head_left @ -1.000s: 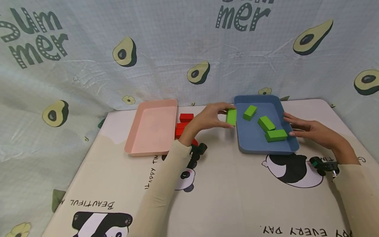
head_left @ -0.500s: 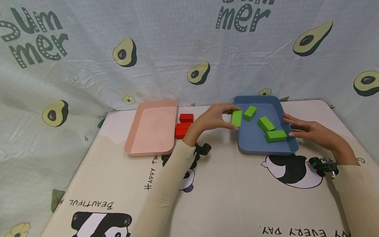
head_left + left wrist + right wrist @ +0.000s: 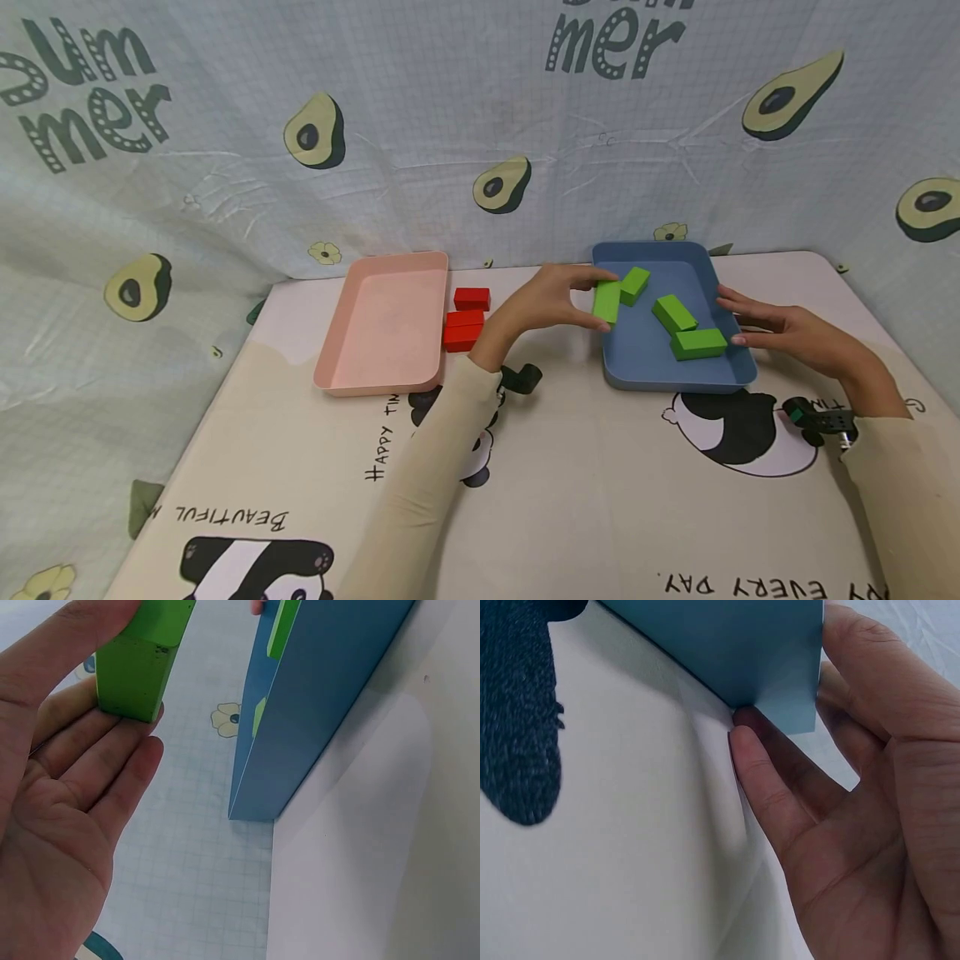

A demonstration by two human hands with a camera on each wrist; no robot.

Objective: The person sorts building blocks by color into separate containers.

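- We see a left sleeve (image 3: 416,483) and a right sleeve (image 3: 903,500), both long, plain and pale beige.
- The cloth looks smooth; we notice soft creases across the left forearm.
- Each ends in a plain cuff (image 3: 480,383) of the same colour.
- Beyond them, we see the left hand (image 3: 547,300) and right hand (image 3: 787,329) bare.
- By the left wrist we find a small black device (image 3: 522,379), blocky with rounded edges.
- By the right we find a longer dark mount (image 3: 828,419) with a green patch and a silvery fitting (image 3: 847,439).
- Close up, we see a dark blue, rough-textured strap (image 3: 517,727), round-ended; its fixing is hidden.
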